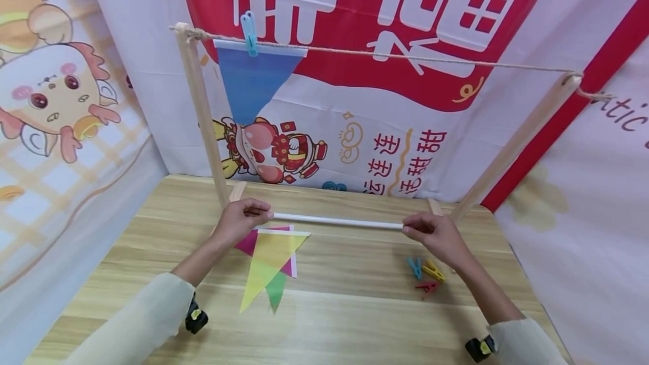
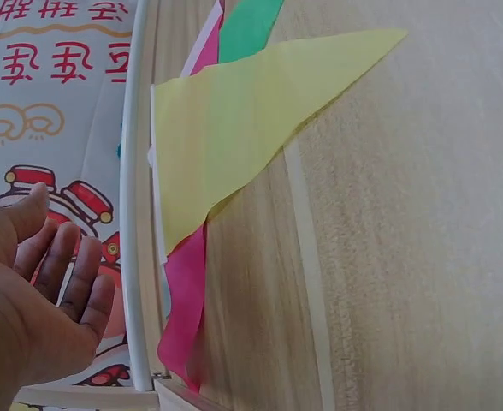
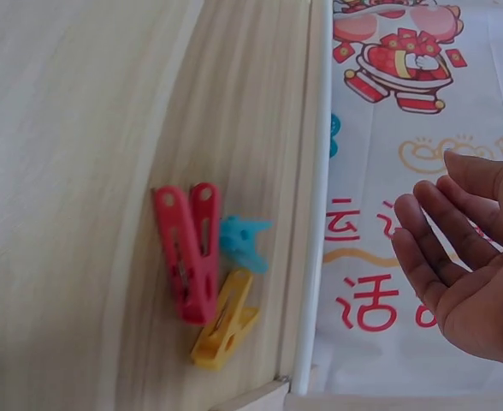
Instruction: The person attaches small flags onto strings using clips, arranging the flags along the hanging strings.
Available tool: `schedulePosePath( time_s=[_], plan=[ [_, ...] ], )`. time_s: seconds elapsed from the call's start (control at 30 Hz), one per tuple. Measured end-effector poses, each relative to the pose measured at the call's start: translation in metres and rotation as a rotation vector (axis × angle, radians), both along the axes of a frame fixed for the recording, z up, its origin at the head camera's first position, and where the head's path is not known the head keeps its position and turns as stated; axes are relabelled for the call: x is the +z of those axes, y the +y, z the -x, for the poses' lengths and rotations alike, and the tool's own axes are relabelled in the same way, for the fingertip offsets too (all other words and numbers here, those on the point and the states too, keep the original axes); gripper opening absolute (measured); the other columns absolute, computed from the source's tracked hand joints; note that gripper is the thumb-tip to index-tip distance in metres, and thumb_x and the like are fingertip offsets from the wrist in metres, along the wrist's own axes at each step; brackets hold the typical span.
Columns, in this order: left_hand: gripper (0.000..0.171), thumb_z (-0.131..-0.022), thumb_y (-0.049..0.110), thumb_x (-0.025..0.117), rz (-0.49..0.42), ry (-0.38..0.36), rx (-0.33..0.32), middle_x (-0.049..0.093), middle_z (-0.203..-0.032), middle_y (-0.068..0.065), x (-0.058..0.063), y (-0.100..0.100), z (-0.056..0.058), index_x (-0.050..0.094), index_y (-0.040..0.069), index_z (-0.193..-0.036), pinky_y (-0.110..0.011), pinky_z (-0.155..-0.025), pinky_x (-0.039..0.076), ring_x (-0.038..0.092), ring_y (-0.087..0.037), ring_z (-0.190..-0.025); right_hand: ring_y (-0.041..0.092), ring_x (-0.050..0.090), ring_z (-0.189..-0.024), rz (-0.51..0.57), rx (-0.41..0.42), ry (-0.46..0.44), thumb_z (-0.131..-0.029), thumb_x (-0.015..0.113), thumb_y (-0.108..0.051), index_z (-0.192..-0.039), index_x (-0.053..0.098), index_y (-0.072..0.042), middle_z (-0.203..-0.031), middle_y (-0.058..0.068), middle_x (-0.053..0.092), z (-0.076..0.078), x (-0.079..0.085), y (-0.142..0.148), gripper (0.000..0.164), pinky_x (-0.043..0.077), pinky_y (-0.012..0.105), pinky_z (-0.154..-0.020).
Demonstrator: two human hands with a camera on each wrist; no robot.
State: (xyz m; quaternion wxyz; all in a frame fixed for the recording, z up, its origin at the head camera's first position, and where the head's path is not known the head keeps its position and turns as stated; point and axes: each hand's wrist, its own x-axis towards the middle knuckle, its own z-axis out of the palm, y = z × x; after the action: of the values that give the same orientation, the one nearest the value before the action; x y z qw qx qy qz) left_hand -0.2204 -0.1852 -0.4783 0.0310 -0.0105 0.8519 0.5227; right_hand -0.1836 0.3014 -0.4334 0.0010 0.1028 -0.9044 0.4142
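While a white bar (image 1: 334,220) spans the wooden frame (image 1: 203,106), the left hand (image 1: 242,217) and right hand (image 1: 434,234) hover beside it, relaxed and gripping nothing; flags (image 1: 269,258) and pegs (image 1: 433,271) lie on the table (image 1: 345,325).

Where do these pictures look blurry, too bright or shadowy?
Right wrist view: the blue peg looks soft and blurry; left wrist view: the table turns pale and washed out toward the right; head view: a soft shadow darkens the table beside the right arm, while the rod looks clear.
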Motion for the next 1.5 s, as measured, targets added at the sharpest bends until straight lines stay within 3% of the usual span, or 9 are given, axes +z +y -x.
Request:
schedulePosePath(
  time_s=[0.27,0.6,0.93,1.23,1.5],
  plan=[
    [0.029,-0.105,0.023,0.084,0.022,0.024,-0.04,0.083,-0.118,-0.015,-0.01,0.004,0.001,0.08,0.004,-0.126,-0.023,-0.085,0.064,0.077,-0.023,-0.106,0.01,0.07,-0.086,-0.136,-0.009,-0.033,-0.106,0.082,-0.021,-0.121,0.083,-0.002,-0.105,0.007,0.085,-0.008,-0.016,0.015,0.024,0.058,0.022,-0.073],
    [0.023,-0.104,0.02,0.084,0.077,0.023,-0.084,0.082,-0.114,-0.012,-0.015,0.012,0.001,0.081,0.006,-0.123,-0.03,-0.086,0.064,0.073,-0.023,-0.103,0.013,0.073,-0.089,-0.213,0.035,-0.066,-0.101,0.086,-0.014,-0.116,0.083,0.001,-0.1,0.006,0.085,-0.016,-0.028,0.035,0.021,0.061,0.022,-0.075],
    [0.022,-0.104,0.018,0.083,0.13,0.004,-0.09,0.08,-0.117,-0.01,-0.017,0.015,0.0,0.081,0.008,-0.124,-0.033,-0.088,0.064,0.071,-0.025,-0.106,0.003,0.072,-0.086,-0.155,0.148,-0.125,-0.093,0.094,-0.016,-0.112,0.083,-0.002,-0.096,0.003,0.083,-0.03,-0.039,0.052,0.027,0.061,0.022,-0.076],
    [0.024,-0.103,0.012,0.084,0.138,-0.025,-0.109,0.081,-0.116,-0.012,-0.02,0.014,-0.002,0.081,0.003,-0.125,-0.035,-0.09,0.066,0.073,-0.024,-0.104,0.012,0.078,-0.091,-0.101,0.28,-0.19,-0.087,0.099,-0.014,-0.114,0.081,0.002,-0.1,0.01,0.084,-0.037,-0.042,0.06,0.036,0.064,0.022,-0.079],
    [0.023,-0.102,0.008,0.083,0.191,-0.016,-0.106,0.082,-0.118,-0.012,-0.021,0.012,-0.004,0.081,0.004,-0.124,-0.042,-0.098,0.066,0.073,-0.025,-0.106,0.013,0.078,-0.092,-0.118,0.311,-0.18,-0.083,0.103,-0.017,-0.115,0.08,-0.001,-0.103,0.008,0.085,-0.042,-0.047,0.062,0.043,0.067,0.029,-0.08]
  ],
)
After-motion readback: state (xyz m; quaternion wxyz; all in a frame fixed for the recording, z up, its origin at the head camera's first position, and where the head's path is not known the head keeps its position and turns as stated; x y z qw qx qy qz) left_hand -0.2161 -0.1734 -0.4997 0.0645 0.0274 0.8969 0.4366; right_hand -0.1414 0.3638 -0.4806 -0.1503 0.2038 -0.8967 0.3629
